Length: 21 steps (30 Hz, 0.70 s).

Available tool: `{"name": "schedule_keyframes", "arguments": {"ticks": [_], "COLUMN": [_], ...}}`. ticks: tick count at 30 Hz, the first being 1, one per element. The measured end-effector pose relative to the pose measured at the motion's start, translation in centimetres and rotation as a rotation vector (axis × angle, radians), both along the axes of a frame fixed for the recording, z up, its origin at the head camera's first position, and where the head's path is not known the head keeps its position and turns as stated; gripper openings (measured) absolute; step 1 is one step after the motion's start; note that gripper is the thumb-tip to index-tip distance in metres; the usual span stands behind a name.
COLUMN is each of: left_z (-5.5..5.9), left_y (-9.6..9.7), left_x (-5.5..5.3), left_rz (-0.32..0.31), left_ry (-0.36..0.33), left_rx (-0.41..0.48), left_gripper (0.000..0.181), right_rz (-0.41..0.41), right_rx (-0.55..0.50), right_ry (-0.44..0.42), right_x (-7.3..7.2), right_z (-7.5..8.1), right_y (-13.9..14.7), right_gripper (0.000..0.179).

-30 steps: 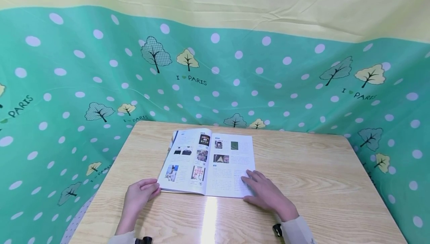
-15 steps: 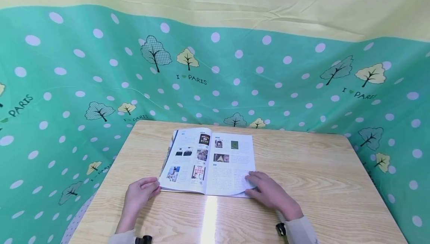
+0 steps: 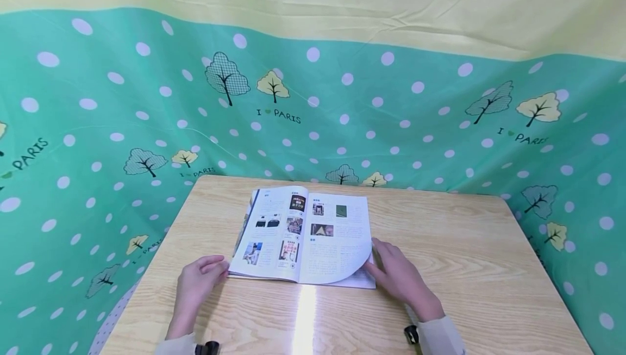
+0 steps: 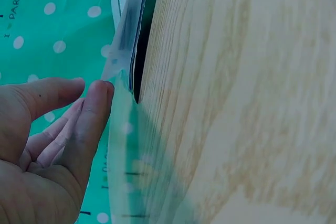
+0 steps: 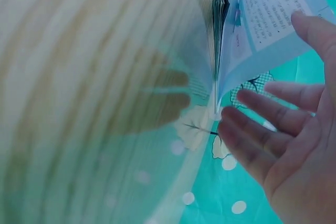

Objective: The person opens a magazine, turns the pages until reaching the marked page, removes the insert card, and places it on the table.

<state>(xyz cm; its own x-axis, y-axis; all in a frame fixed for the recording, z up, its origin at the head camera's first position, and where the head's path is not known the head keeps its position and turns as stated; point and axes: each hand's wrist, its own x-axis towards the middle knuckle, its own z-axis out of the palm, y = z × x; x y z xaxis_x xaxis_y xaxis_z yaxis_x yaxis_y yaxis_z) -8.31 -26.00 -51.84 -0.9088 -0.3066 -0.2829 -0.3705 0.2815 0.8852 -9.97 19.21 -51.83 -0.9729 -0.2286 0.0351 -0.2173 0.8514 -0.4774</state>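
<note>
An open magazine (image 3: pixel 332 257) lies on the wooden table, its two pages showing text and small photos. The lower right corner of its right page curls up, uncovering the sheet beneath. Against that raised page (image 5: pixel 268 30) rests the thumb of my right hand (image 3: pixel 403 279); its other fingers (image 5: pixel 283 111) stretch loosely below the page, apart from the thumb. My left hand (image 3: pixel 195 287) is at the lower left corner of the magazine. In the left wrist view one fingertip sits right at the magazine's edge (image 4: pixel 128 40), thumb and fingers relaxed and not pinching.
The light wooden table (image 3: pixel 455 246) extends to both sides of the magazine, with a bright light reflection in front of it. A green dotted curtain (image 3: pixel 342 126) with printed trees hangs behind and along both sides of the table.
My right hand has moved slightly right, and the right page's lower corner has lifted and curled from lying flat. My left hand has shifted slightly left, away from the magazine's corner.
</note>
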Motion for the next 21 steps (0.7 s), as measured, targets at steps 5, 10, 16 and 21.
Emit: {"name": "schedule_keyframes", "arguments": {"ticks": [5, 10, 16, 21], "left_z": [0.1, 0.4, 0.9, 1.6], "left_y": [0.0, 0.8, 2.7, 4.6], "left_x": [0.0, -0.3, -0.8, -1.3], "left_rz": [-0.015, -0.024, -0.067, -0.116], "left_ry": [0.017, 0.021, 0.061, 0.105], "left_rx": [-0.043, 0.016, 0.096, 0.16], "left_gripper": [0.035, 0.035, 0.037, 0.038], "right_rz": [-0.061, -0.065, 0.013, 0.074], "right_rx": [0.048, 0.057, 0.024, 0.011], "right_ry": [-0.008, -0.002, 0.078, 0.136], "right_x": [-0.1, -0.2, -0.2, -0.2], "right_z": [0.0, 0.0, -0.2, 0.0], "right_y": [-0.2, -0.8, -1.7, -2.6], "right_gripper": [0.077, 0.072, 0.052, 0.055]}}
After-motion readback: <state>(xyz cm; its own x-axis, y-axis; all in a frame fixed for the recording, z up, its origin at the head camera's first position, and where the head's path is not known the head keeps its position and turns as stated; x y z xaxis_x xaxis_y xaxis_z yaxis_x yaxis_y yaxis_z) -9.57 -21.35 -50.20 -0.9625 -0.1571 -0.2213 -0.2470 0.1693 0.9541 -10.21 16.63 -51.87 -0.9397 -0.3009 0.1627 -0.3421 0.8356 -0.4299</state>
